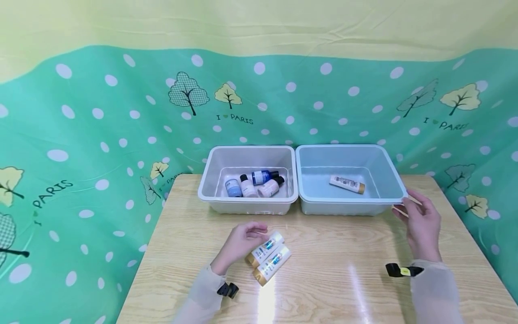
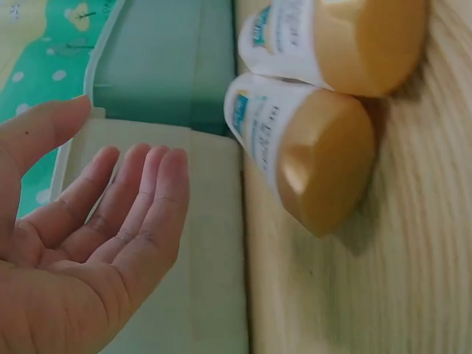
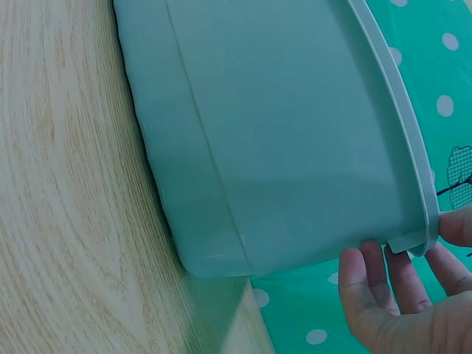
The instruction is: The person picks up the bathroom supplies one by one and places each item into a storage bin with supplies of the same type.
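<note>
Two white tubes with gold caps, the nearer tube and the farther tube, lie side by side on the table. Over their left end hovers my left hand, fingers loosely bent and nothing in its grasp; the left wrist view shows the palm apart from the gold caps. My right hand holds the front right corner of the light blue bin, thumb at the rim and fingers beneath it. Inside that bin lies one white tube with a gold cap.
A whitish-grey bin stands left of the blue one, their rims close together. It contains several small bottles, among them a dark blue bottle and a light blue jar-like bottle. A green dotted curtain hangs behind the wooden table.
</note>
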Demonstrator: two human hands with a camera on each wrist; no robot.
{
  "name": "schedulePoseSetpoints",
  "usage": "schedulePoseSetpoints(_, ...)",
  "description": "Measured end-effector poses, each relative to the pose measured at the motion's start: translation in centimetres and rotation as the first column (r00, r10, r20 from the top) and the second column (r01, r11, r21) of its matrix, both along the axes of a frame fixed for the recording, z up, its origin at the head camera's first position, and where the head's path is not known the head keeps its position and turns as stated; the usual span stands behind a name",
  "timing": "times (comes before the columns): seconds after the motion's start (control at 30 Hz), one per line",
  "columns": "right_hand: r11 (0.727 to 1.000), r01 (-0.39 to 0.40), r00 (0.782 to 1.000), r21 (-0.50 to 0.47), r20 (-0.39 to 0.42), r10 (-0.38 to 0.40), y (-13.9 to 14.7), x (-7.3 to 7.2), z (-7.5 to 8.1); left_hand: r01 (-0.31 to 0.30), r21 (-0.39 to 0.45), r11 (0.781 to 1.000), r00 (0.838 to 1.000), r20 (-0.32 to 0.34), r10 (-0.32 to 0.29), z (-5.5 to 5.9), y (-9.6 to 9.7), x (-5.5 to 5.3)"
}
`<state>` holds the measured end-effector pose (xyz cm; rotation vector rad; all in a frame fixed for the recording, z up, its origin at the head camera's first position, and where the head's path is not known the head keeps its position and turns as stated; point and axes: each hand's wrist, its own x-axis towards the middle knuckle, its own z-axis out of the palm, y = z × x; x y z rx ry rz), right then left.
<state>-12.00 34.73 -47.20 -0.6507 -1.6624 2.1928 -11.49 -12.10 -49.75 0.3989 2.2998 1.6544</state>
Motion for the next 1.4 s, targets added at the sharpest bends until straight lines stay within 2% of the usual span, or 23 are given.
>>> schedulePoseSetpoints(0.23, 1.000, 0.012, 1.000, -0.003, 0.011, -0.012, 0.0, 0.0, 0.0, -0.002, -0.166, 0.986, 1.000, 0.006, 0.003, -1.0, -0.6, 0.7)
schedulePoseSetpoints(0.4, 1.000, 0.013, 1.000, -0.009, 0.008, -0.013, -0.1, 0.1, 0.1, 0.011, -0.201, 0.980, 1.000, 0.009, -0.010, -1.9, -0.7, 0.7)
schedulePoseSetpoints(0.57, 1.000, 0.015, 1.000, -0.015, 0.013, -0.015, -0.2, 0.1, 0.0, 0.046, -0.234, 0.971, 0.998, 0.048, -0.036, -2.5, -0.8, 0.8)
schedulePoseSetpoints(0.77, 0.999, 0.014, 1.000, -0.029, -0.003, -0.014, -0.2, 0.0, 0.0, 0.067, -0.318, 0.946, 0.998, 0.042, -0.056, -2.5, -0.3, 0.9)
schedulePoseSetpoints(1.0, 0.999, 0.013, 1.000, -0.039, -0.014, -0.013, -0.1, 0.0, 0.0, 0.114, -0.432, 0.895, 0.993, 0.031, -0.112, -2.2, 0.3, 0.8)
schedulePoseSetpoints(1.27, 0.999, 0.014, 1.000, -0.030, -0.003, -0.014, -0.2, -0.1, 0.0, 0.144, -0.459, 0.877, 0.989, 0.046, -0.139, -2.0, 0.6, 0.5)
schedulePoseSetpoints(1.4, 1.000, 0.012, 1.000, -0.029, -0.001, -0.012, -0.2, -0.2, 0.0, 0.164, -0.445, 0.880, 0.986, 0.051, -0.157, -2.0, 0.5, 0.3)
